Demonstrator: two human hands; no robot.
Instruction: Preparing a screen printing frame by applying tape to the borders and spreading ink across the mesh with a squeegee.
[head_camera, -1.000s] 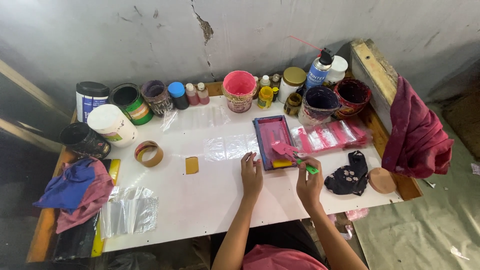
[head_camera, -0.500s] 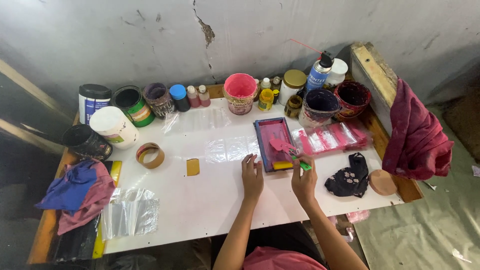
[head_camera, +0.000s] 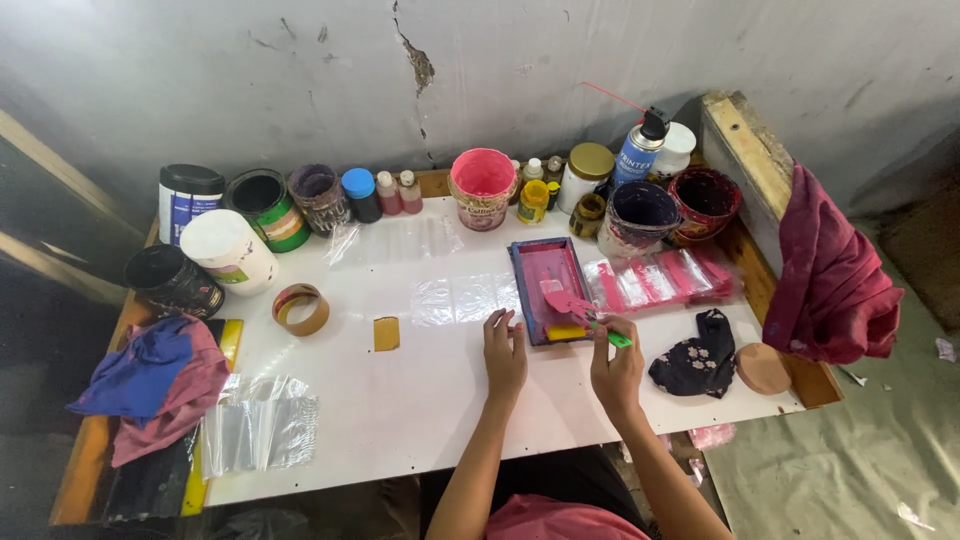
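near the frame's centre the right hand (head_camera: 617, 372) grips a green-handled scraper (head_camera: 580, 312) smeared pink over the small framed screen (head_camera: 551, 290), the left hand (head_camera: 505, 352) rests flat, fingers loosely spread, at its edge; printed pink sheets (head_camera: 660, 280) lie right, blank clear bags (head_camera: 258, 433) wait lower left.

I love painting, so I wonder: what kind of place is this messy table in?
Probably a small printing or craft workshop. Open paint pots line the cracked wall, the right hand holds a pink-stained scraper over a small printing frame, and ink-stained rags lie nearby.
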